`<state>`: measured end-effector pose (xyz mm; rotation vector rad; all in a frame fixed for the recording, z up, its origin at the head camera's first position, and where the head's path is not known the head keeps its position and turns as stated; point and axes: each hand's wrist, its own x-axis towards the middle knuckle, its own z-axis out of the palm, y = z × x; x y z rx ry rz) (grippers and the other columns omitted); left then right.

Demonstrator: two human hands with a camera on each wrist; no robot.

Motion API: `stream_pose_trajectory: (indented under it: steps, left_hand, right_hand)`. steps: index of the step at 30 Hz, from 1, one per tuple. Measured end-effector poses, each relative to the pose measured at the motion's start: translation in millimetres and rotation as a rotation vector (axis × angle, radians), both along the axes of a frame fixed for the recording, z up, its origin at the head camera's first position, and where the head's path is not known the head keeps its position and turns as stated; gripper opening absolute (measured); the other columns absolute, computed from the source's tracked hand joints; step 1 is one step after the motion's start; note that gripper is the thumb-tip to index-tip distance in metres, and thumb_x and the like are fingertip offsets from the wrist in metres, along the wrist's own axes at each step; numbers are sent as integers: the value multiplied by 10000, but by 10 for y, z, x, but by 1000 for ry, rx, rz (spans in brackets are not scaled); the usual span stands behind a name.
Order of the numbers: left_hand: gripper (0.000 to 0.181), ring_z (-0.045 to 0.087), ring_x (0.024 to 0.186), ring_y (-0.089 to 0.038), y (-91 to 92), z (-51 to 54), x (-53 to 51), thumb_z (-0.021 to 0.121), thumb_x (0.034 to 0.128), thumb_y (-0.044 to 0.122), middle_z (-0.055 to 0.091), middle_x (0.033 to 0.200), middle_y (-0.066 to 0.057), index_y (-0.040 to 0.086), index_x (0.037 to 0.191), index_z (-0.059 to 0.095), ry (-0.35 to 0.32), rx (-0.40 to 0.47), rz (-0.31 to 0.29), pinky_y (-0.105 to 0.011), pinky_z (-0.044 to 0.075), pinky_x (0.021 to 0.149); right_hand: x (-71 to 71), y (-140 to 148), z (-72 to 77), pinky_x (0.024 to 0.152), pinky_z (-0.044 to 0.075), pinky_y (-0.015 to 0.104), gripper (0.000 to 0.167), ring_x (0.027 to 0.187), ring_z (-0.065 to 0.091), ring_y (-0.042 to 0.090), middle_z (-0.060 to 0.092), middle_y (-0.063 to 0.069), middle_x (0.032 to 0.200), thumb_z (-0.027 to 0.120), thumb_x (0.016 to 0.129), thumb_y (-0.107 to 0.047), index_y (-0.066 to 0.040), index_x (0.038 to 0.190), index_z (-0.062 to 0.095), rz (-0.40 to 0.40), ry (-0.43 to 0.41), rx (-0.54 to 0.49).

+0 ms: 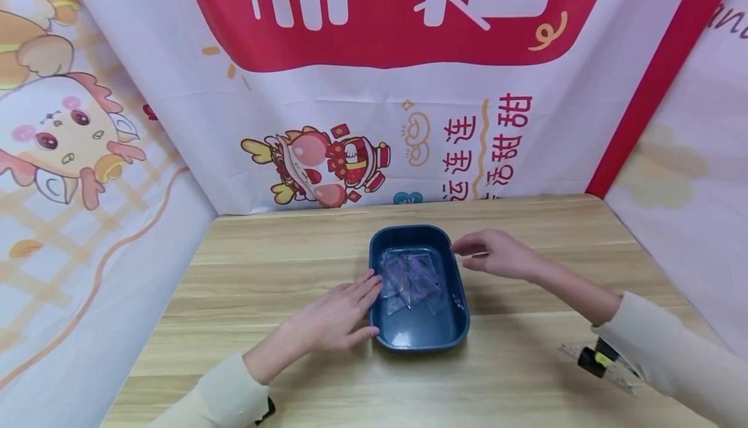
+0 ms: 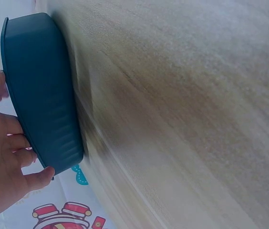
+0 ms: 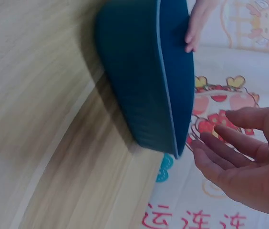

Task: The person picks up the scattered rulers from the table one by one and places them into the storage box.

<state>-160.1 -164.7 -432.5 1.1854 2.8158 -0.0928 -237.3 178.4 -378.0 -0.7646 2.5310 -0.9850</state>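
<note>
A dark blue rectangular bin (image 1: pixel 421 332) stands on the table, with several small clear plastic packets (image 1: pixel 411 282) with purplish contents lying overlapped inside. My left hand (image 1: pixel 336 314) rests its fingertips along the bin's left rim, the fingers fairly straight and the thumb spread. In the left wrist view those fingers (image 2: pixel 17 143) meet the rim from the side. Close by the right rim is my right hand (image 1: pixel 502 254), its fingers loosely bent and holding nothing. The right wrist view shows a gap between this hand (image 3: pixel 253 162) and the bin's wall (image 3: pixel 129 67).
The wood-grain table (image 1: pixel 280 252) extends around the bin. Printed cloth (image 1: pixel 327 84) with red and white designs hangs behind it, and more printed cloth (image 1: pixel 134 220) rises at the left. A dark device (image 1: pixel 596 358) is strapped by the right sleeve.
</note>
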Motion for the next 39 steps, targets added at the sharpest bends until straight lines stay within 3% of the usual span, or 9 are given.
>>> stream_pose_trajectory:
  steps: [9, 16, 21, 25, 28, 34, 39]
  left_hand:
    - [769, 213, 1543, -294, 16, 18, -15, 446, 1005, 568, 293, 1637, -138, 27, 1541, 342, -7, -3, 8, -491, 377, 1169]
    - [771, 212, 1543, -295, 16, 24, -23, 437, 1007, 572, 288, 1639, -141, 29, 1545, 336, -4, -5, 7, -492, 381, 1166]
    - [771, 214, 1542, -296, 10, 23, -26, 436, 1007, 574, 279, 1644, -132, 33, 1547, 332, -8, -4, 11, -493, 380, 1167]
    - [770, 210, 1544, -294, 4, 13, -30, 437, 1007, 573, 279, 1644, -132, 36, 1548, 331, -15, -7, 14, -491, 378, 1169]
    - [771, 206, 1545, -294, 1, -1, -29, 435, 1008, 573, 278, 1644, -133, 36, 1550, 327, -23, -9, 13, -493, 377, 1169]
    - [770, 207, 1544, -299, -2, -16, -17, 437, 1009, 568, 268, 1647, -133, 33, 1551, 323, -31, -3, 17, -498, 383, 1164]
    - [766, 210, 1543, -304, -2, -13, -9, 446, 1009, 559, 274, 1644, -140, 26, 1547, 328, -27, 1, 17, -499, 385, 1161]
  right_hand:
    - [177, 466, 157, 934, 576, 396, 396, 1221, 620, 372, 657, 185, 1303, 665, 956, -173, -17, 1317, 617, 12, 24, 21]
    - [262, 784, 146, 907, 585, 353, 429, 1180, 643, 359, 662, 193, 1286, 693, 936, -189, 1, 1311, 613, -27, 64, 42]
    - [307, 1014, 71, 881, 593, 370, 425, 1106, 685, 250, 680, 202, 1245, 719, 912, -159, 39, 1277, 626, -53, 135, 58]
    - [332, 1209, -38, 846, 600, 393, 381, 1029, 707, 252, 695, 229, 1185, 726, 895, -101, 82, 1218, 643, -93, 206, 89]
    - [359, 1370, -122, 808, 602, 339, 361, 977, 709, 337, 696, 257, 1143, 718, 892, -75, 110, 1191, 638, -140, 222, 125]
    - [427, 1692, -254, 721, 551, 202, 366, 916, 712, 379, 689, 302, 1099, 709, 889, -66, 143, 1175, 619, -242, 200, 183]
    - [462, 1945, -346, 733, 594, 392, 451, 889, 692, 432, 687, 336, 1015, 690, 919, -151, 217, 1152, 573, -319, 144, 274]
